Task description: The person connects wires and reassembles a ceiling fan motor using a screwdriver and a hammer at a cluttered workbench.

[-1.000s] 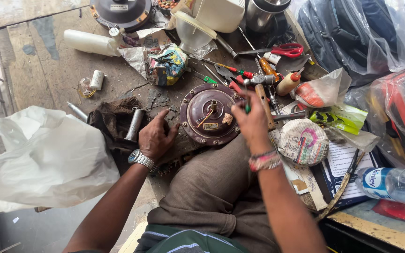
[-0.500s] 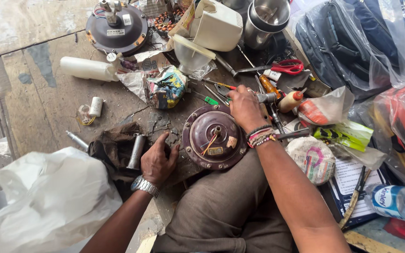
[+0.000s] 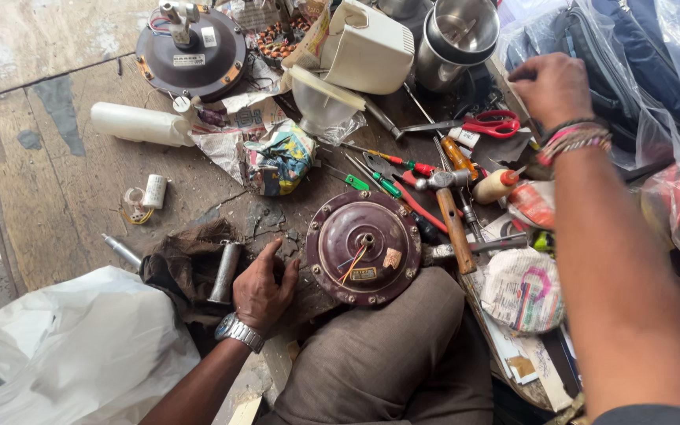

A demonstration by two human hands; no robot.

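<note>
Left hand (image 3: 264, 287): resting palm-down on the worktop (image 3: 64, 181), fingers spread and loosely curled, holding nothing. Its fingertips lie just beside the left rim of the round maroon motor housing (image 3: 364, 249), with a narrow gap between them. A metal watch sits on the wrist. Immediately to the left of this hand lies a short metal tube (image 3: 224, 271) on a dark brown rag (image 3: 182, 264).

Right hand (image 3: 548, 86): raised at the far right of the worktop, fingers curled into a closed fist near the red-handled scissors (image 3: 491, 123); whether anything is held inside cannot be determined. Beaded bands circle the wrist.

The motor housing lies flat at the near edge of the worktop, against the person's knee, coloured wires showing at its centre. To its right rests a wooden-handled hammer (image 3: 452, 216), with screwdrivers (image 3: 383, 182) scattered beyond it. A second motor housing (image 3: 192, 51) stands at the far left, well apart.
</note>
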